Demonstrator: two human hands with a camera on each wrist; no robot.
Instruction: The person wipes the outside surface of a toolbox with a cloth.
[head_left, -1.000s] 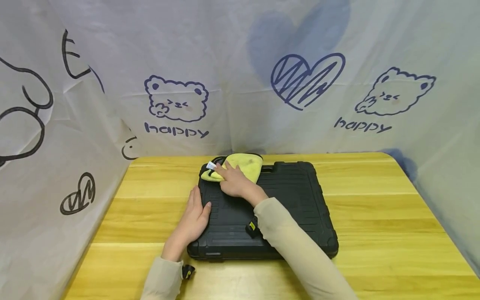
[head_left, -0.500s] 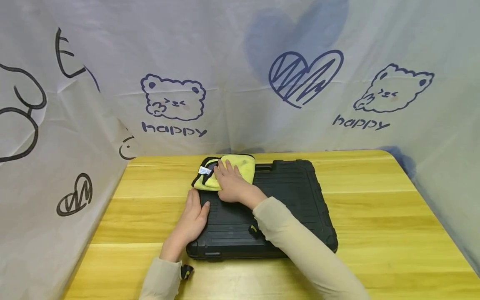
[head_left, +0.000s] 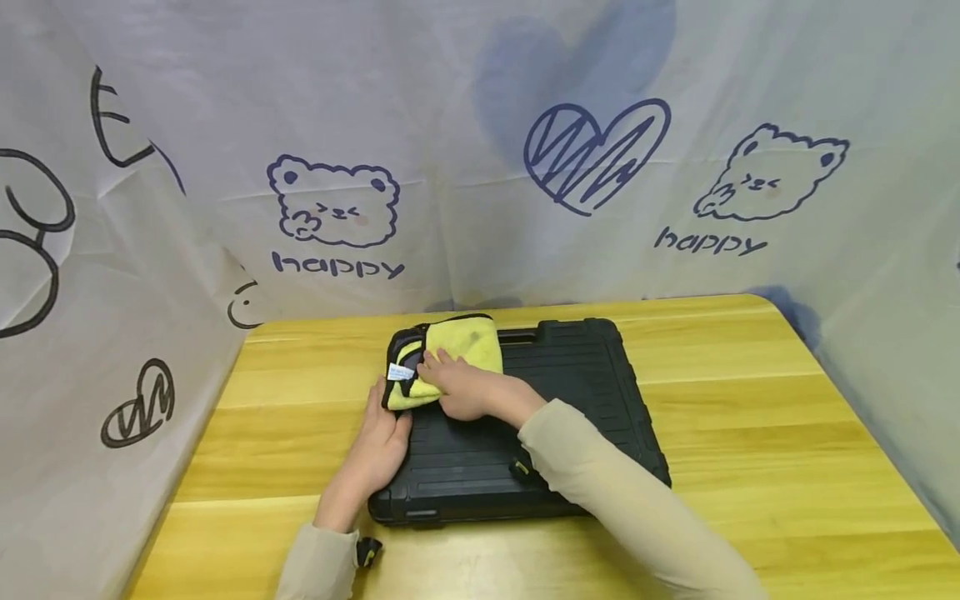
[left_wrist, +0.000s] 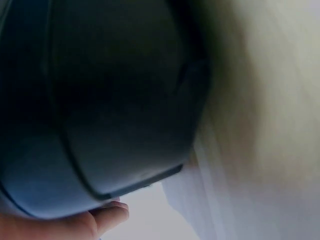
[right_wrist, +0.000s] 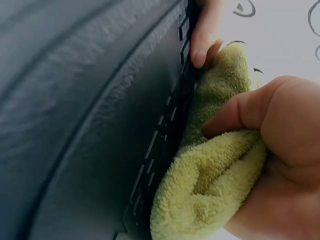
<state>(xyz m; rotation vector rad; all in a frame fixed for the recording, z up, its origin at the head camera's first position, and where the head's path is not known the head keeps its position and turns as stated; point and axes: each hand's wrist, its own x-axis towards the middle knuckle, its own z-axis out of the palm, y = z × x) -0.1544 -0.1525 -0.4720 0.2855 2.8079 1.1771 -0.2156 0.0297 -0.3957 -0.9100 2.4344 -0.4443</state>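
Observation:
A black ribbed plastic carrying case (head_left: 465,467) lies flat on the table, its handle on the far side. Along its left edge rests my left hand (head_left: 375,450), fingers extended down the side and thumb on the top. My right hand (head_left: 472,392) presses a folded yellow towel cloth (head_left: 465,342) with dark trim and a white tag onto the case's far left part. The fingers look straight in the head view. In the right wrist view, the thumb lies in a fold of the cloth (right_wrist: 210,195); the other fingers are hidden. The left wrist view shows mainly the dark case side (left_wrist: 125,110).
The case stands on a yellow wood-grain table (head_left: 750,433). White curtains (head_left: 465,100) with bear and heart drawings hang behind and to the left. Small black-and-yellow pieces (head_left: 367,552) sit at both cuffs.
My right hand has drawn the cloth toward me and slightly left over the case, down to the left fingertips. My left hand keeps its place on the case edge.

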